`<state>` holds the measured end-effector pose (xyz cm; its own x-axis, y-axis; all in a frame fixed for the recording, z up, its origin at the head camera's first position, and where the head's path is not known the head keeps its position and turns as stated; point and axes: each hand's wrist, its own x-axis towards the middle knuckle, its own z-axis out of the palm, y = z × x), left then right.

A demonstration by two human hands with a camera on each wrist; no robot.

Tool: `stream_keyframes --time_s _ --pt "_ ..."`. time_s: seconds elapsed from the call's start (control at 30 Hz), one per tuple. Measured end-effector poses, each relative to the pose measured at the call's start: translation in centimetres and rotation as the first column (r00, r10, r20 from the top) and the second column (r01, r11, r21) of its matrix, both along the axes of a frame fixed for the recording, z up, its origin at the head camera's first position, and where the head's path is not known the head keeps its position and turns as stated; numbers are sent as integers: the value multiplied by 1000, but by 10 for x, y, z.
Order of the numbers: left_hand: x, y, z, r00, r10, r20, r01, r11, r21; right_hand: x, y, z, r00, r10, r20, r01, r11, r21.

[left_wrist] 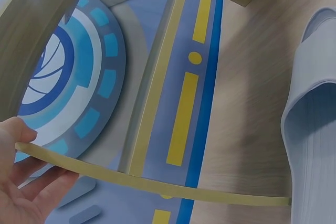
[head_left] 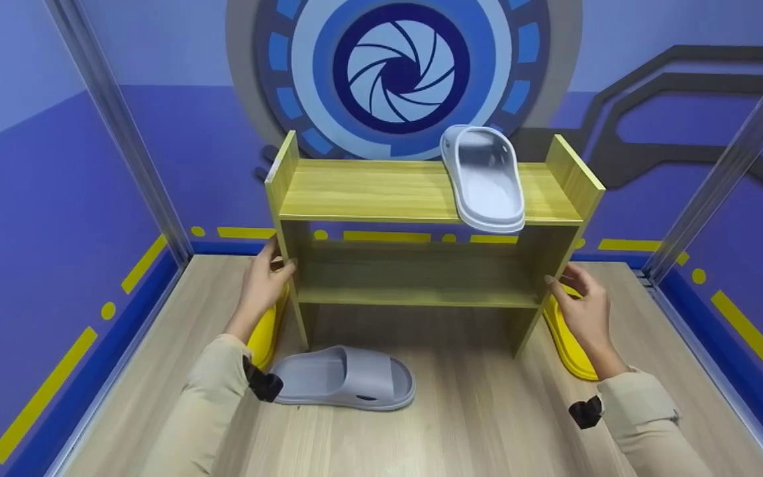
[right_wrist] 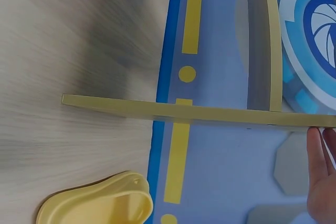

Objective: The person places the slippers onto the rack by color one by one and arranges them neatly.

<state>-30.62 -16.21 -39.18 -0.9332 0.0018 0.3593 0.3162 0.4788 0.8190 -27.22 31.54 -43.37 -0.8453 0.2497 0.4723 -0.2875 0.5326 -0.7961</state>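
A small two-tier wooden shoe rack (head_left: 414,271) stands between my hands in the head view. My left hand (head_left: 267,278) grips its left side panel, thumb at the front edge and fingers along the outer face; the left wrist view shows this panel (left_wrist: 173,188) between thumb and fingers. On the other side, my right hand (head_left: 583,305) pinches the right side panel (right_wrist: 210,113), its fingers against the outer face. A light grey slipper (head_left: 491,189) lies on the top board, its near end jutting past the front edge.
Another grey slipper (head_left: 368,381) lies sideways on the wooden table in front of the rack's left leg. Yellow slippers (head_left: 264,338) (right_wrist: 100,203) lie outside the rack, one on each side, partly behind my hands. A blue patterned wall (head_left: 203,146) rises behind.
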Motion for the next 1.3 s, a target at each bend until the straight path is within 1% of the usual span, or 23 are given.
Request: stream_keyframes --time_s 0.1,0.27,0.33,0.4,0.47,0.5,0.53,0.57,0.63,0.67,0.7,0.73,0.77,0.83,0.9,0.93,0.97,1.0,1.07,1.13,1.2,1.23,1.3 --pt "1 -1 0 1000 4 0 -4 1000 -2 -1 -1 0 1000 1 -1 -1 1000 4" --pt "4 0 -6 998 24 -59 -24 1000 -6 -2 -1 -1 1000 -7 9 7 1000 14" --pt "7 0 -11 997 24 -70 -25 1000 -10 -2 0 -1 1000 -9 13 9 1000 12" --pt "10 0 -19 998 27 -60 -29 999 -24 -2 0 -1 1000 -7 15 6 1000 6" --pt "15 -1 -28 998 45 -50 -48 997 -57 -1 -1 0 1000 1 10 -1 1000 -3" --pt "18 -2 -34 997 66 -45 -70 993 -92 -1 -1 1 1000 4 7 -4 1000 -8" --pt "20 -2 -39 995 92 -49 -98 985 -142 1 -4 4 1000 8 3 -8 1000 -7" --pt "23 -2 -44 991 120 -60 -129 971 -201 4 -6 8 1000 9 1 -9 1000 -6" --pt "28 -1 -56 983 162 -87 -181 935 -306 9 -11 15 1000 11 -8 -11 1000 -4" --pt "31 -1 -62 979 180 -97 -203 912 -358 12 -14 18 1000 12 -11 -12 1000 -2" --pt "33 -1 -68 976 190 -105 -216 890 -401 11 -13 17 1000 10 -13 -10 1000 0" --pt "35 -1 -73 976 189 -111 -219 874 -433 10 -12 16 1000 10 -19 -10 1000 1" --pt "37 0 -79 978 178 -109 -209 867 -453 8 -10 13 1000 7 -23 -7 1000 -2" --pt "40 0 -88 987 120 -108 -158 863 -480 3 -5 6 1000 4 -28 -4 1000 0" --pt "43 1 -97 994 17 -106 -69 858 -510 -3 1 -2 1000 -1 -28 1 1000 3" --pt "44 2 -102 993 -49 -103 -11 854 -520 -4 1 -2 1000 0 -27 1 1000 5" --pt "46 2 -106 989 -116 -89 51 845 -532 -4 2 -2 1000 1 -22 -1 1000 6" --pt "47 3 -110 982 -178 -69 113 832 -543 -4 2 -2 1000 2 -17 -2 1000 7" --pt "50 4 -117 962 -272 -4 225 803 -552 -3 2 -2 1000 2 -10 -2 1000 6" --pt "53 4 -123 942 -326 75 312 777 -547 -3 2 -2 1000 2 -6 -2 1000 3" --pt "55 4 -129 925 -347 155 373 756 -537 -2 1 0 1000 3 -4 -3 1000 -3" --pt "55 3 -133 918 -351 184 393 748 -535 -1 0 1 1000 4 -2 -4 1000 -5" --pt "55 2 -139 911 -347 222 411 729 -547 3 -3 6 1000 9 -2 -9 1000 -5"
